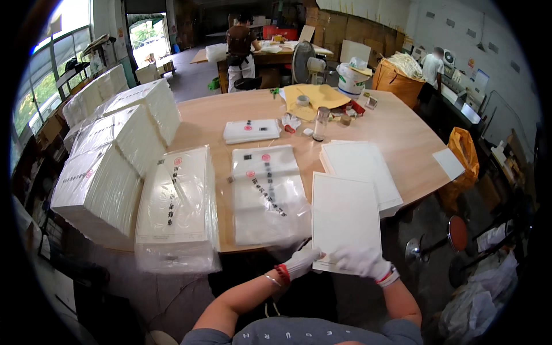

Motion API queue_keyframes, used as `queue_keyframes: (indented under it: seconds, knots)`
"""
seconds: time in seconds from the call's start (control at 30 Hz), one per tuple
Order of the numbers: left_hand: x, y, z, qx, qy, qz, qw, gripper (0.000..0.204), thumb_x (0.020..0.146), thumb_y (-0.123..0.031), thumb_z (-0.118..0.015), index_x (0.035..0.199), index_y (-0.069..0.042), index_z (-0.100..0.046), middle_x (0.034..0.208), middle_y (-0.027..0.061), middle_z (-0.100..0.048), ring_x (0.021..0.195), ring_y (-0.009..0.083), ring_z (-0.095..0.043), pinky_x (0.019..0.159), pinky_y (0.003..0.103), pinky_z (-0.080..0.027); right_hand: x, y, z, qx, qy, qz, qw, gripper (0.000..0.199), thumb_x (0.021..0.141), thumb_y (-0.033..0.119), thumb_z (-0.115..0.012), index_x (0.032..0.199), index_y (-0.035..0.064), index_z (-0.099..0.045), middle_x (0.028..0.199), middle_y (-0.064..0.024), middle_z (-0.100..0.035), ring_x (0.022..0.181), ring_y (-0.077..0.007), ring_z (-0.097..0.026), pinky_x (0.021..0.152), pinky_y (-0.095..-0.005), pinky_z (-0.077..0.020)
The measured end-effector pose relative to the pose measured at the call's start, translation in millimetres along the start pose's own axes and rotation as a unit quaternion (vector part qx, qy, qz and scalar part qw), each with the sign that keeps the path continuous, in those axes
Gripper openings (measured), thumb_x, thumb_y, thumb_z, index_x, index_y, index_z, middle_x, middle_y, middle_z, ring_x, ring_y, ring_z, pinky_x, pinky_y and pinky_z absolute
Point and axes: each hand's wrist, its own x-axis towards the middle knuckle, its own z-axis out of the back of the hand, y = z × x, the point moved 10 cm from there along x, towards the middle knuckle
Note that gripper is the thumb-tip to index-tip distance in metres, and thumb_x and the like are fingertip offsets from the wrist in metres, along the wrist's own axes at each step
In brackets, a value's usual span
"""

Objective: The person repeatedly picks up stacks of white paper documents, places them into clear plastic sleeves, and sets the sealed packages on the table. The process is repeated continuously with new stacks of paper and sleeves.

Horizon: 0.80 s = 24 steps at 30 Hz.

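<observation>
At the near table edge: both gloved hands meet on one flat white paper stack.
Left hand: white glove, red band at the wrist; fingers closed on the stack's near left corner, pinching it.
Right hand: white glove, red cuff edge; fingers curled over the stack's near edge, gripping it from the right half.
Held stack: upright rectangle, plain white, far end resting on the wooden table, near end overhanging the table edge toward the person.
Just right of it: second white sheet pile, flat on the table, partly tucked behind the held stack's far right corner.
Just left of it: clear plastic bag with black and red printing, lying flat, its lower end crumpled at the table edge, touching the held stack's left side.
Further left: bagged white packet in loose plastic, hanging over the table edge.
Far left: wrapped white bundles stacked in a row, running back along the table.
Mid table: small folded pile of bags; clear cylinder container standing upright beside it.
Far table end: yellow sheets, tape roll, white bucket.
Right edge: orange bag hanging beside the table; round stool below.
Background: another person standing at a separate bench, well apart.
</observation>
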Motion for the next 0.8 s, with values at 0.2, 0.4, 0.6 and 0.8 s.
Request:
queue_keyframes:
  seconds: [0.2,0.4,0.6,0.8]
  knots:
    - [-61.0,-56.9,-24.4,0.438,-0.019,-0.060,0.897,0.057,0.076,-0.017,-0.049,0.130,-0.006,-0.036,0.117,0.0187,-0.052,0.100,0.0312,-0.055,0.089,0.036,-0.043,-92.4,-145.9,-49.0,0.605,-0.207,-0.323,0.698,0.038,0.096,0.031,-0.039,0.114,-0.0002,-0.049,0.104,-0.0107,-0.059,0.092,-0.0198,-0.059,0.078,-0.0328,-0.0499]
    - [-76.9,-19.4,-85.2,0.721,-0.083,-0.317,0.611,0.085,0.058,-0.029,-0.069,0.127,0.006,-0.033,0.128,0.0326,-0.029,0.119,0.0506,-0.027,0.097,0.061,-0.021,-66.1,-90.2,-98.9,0.506,-0.362,-0.289,0.728,0.039,0.088,0.014,-0.054,0.121,-0.0046,-0.043,0.111,-0.0112,-0.054,0.098,-0.0184,-0.054,0.085,-0.0317,-0.0453]
    - [-69.5,-123.7,-17.3,0.650,-0.361,-0.387,0.545,0.084,0.062,-0.028,-0.076,0.128,0.003,-0.034,0.135,0.0296,-0.027,0.126,0.0452,-0.027,0.097,0.060,-0.026,-77.5,-87.9,-29.8,0.360,-0.389,-0.236,0.815,0.036,0.084,0.015,-0.059,0.111,-0.0054,-0.049,0.101,-0.0111,-0.058,0.086,-0.0156,-0.057,0.075,-0.0289,-0.0482]
    - [0.3,-140.1,67.9,0.160,-0.104,-0.187,0.964,0.043,0.085,-0.015,-0.058,0.123,0.000,-0.046,0.086,0.0036,-0.066,0.078,0.0126,-0.060,0.067,0.026,-0.047,-89.7,-46.1,12.2,0.166,-0.306,-0.204,0.915,0.037,0.069,0.004,-0.061,0.105,-0.0011,-0.055,0.092,-0.0102,-0.062,0.078,-0.0203,-0.061,0.072,-0.0308,-0.0503]
